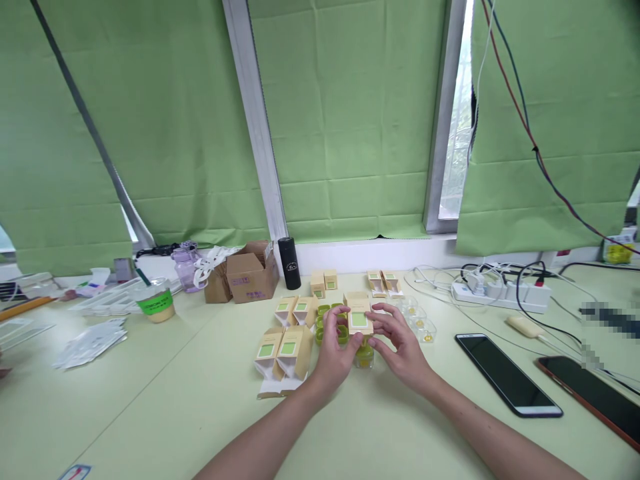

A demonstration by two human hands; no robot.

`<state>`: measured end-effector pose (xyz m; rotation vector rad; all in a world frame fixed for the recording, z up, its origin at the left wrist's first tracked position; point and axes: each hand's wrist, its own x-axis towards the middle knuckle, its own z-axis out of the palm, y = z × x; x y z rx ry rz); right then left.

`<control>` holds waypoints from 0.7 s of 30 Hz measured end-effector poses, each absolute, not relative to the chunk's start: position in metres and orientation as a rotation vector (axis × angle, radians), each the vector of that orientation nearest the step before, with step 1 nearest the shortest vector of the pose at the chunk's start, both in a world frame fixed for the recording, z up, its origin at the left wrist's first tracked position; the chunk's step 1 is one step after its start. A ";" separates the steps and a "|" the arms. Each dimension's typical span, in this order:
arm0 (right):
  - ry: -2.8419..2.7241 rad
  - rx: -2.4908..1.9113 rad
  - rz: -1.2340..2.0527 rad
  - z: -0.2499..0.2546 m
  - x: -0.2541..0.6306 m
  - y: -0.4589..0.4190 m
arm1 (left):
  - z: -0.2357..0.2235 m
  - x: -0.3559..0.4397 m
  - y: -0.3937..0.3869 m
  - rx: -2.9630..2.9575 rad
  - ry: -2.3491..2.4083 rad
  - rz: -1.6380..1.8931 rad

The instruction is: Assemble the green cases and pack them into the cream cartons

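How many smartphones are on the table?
2: a white-bezelled smartphone to the right of the right hand, and an orange-edged smartphone farther right, cut off by the picture's edge. No others visible.

Both hands (336,350) (403,348) curved inward, close together

An office or shared workroom is seemingly shown: green blinds (350,120) are hung across the upper frame, and a power strip (530,301) and phones (509,375) are set on the tabletop (150,413) at right.
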<state>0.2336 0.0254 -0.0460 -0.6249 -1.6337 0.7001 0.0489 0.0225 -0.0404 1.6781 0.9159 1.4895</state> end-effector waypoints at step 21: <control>-1.627 -0.645 0.657 -0.050 0.233 0.029 | -0.036 0.055 0.019 1.570 1.021 1.500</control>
